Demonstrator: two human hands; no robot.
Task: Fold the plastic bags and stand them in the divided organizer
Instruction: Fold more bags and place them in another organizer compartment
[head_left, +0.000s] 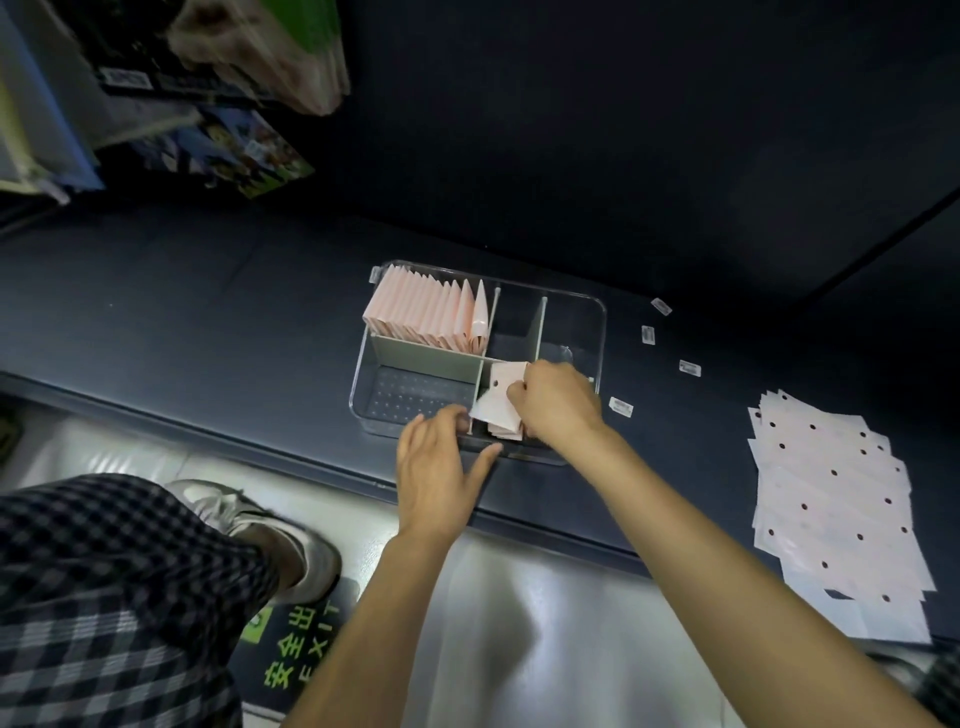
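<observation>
Head view, the only one. Hard to read: the near-right compartment of the organizer is mostly covered by the right hand, so the count of bags in there can't be told. The hand's fingertips are hidden behind the bag it holds. The organizer's near wall is partly hidden by both hands. Items at far left, top of frame, are blurred and cut off; can't make them out.

Organizer: clear tray w/ grey dividers, sitting on the dark counter near its front edge. Far-left compartment is packed w/ a row of folded pink bags standing upright, edges up. Near-left compartment shows only its dotted floor. Far-middle and far-right compartments look dark inside; contents not discernible. Near-right compartment holds a few folded bags low down, under the right hand.

Right hand pinches a folded pale bag w/ a punched hole, held tilted over the near-right compartment, just right of the centre divider. Left hand lies w/ fingers relaxed and spread, fingertips touching the organizer's near wall, thumb out along the counter.

Right side of counter: a loose stack of flat unfolded bags w/ dark holes, well apart from the organizer. Between them, four small labels scattered on the counter.
</observation>
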